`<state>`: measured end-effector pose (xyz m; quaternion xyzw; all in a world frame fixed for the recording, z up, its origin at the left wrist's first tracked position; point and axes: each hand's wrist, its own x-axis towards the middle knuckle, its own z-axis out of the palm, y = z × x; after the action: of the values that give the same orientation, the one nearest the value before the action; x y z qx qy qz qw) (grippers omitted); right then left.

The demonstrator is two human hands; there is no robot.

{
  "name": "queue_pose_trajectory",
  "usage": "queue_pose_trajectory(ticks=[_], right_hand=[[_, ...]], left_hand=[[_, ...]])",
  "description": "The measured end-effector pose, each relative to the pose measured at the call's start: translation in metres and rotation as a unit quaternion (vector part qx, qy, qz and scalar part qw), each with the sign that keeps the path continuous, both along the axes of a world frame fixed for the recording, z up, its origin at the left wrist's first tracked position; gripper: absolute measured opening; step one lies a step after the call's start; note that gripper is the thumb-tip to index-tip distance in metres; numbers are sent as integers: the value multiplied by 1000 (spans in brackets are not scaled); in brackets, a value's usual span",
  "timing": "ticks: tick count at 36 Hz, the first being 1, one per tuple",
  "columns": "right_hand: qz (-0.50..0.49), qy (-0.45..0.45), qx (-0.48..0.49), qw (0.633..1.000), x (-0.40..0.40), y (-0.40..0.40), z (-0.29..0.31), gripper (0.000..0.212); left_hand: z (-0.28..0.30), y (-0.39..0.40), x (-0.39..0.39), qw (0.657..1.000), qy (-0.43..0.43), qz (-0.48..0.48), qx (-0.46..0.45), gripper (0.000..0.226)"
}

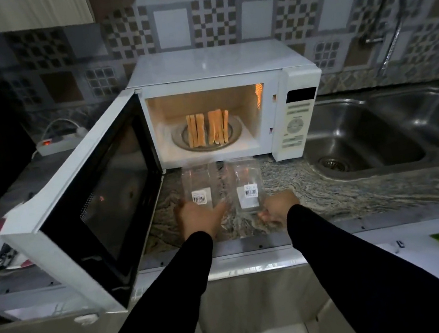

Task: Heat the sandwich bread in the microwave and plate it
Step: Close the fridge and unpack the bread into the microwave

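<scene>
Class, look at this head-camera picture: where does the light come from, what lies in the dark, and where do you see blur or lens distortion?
Head view: the lit white microwave cavity glows warm on the upright bread slices; the far left is nearly black; the steel double sink shows soft glare; both bare hands, left and right, and the clear plastic packs are blurred; the wide lens bends the counter edge.

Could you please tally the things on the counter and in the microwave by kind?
Microwave: 1
Clear plastic packages: 2
Groups of bread slices: 2
Patterned plate: 1
Power strip: 1
Total: 7
</scene>
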<state>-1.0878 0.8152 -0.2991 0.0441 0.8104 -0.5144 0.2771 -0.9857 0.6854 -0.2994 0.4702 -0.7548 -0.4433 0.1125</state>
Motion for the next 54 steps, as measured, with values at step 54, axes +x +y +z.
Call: queue_pose_trajectory(ticks=[54], right_hand=[[39, 156, -185, 969, -211, -122, 216, 12]], left_hand=[[221, -116, -193, 991, 47, 16, -123, 96]])
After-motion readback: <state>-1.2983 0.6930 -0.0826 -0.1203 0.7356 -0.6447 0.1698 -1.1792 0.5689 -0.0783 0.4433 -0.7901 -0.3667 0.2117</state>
